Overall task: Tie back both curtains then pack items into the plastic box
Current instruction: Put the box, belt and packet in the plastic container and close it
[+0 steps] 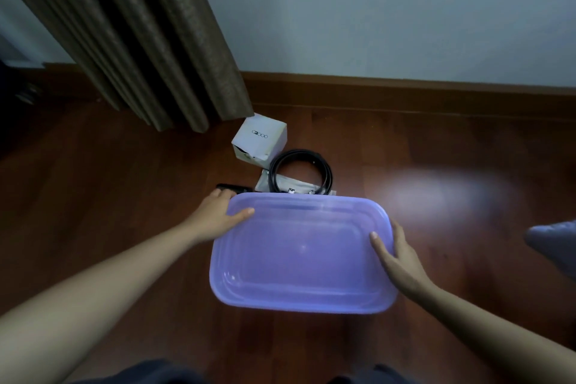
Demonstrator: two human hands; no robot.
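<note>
A translucent purple plastic box [299, 284] is held above the wooden floor, with its lid side facing me. My left hand [219, 212] grips its upper left corner, thumb on top. My right hand [396, 256] clasps its right edge. Beyond the box, on the floor, lie a white cardboard box [260, 140], a coiled black cable [299, 170] on a silvery packet [299, 187], and a small black object [232, 188] partly hidden behind my left hand. A brown curtain [140, 34] hangs at the upper left, its hem near the floor.
A pale wall and brown skirting board [405, 93] run behind the items. Something grey-blue [554, 243] pokes in at the right edge. Dark red wooden floor [109, 184] spreads all around.
</note>
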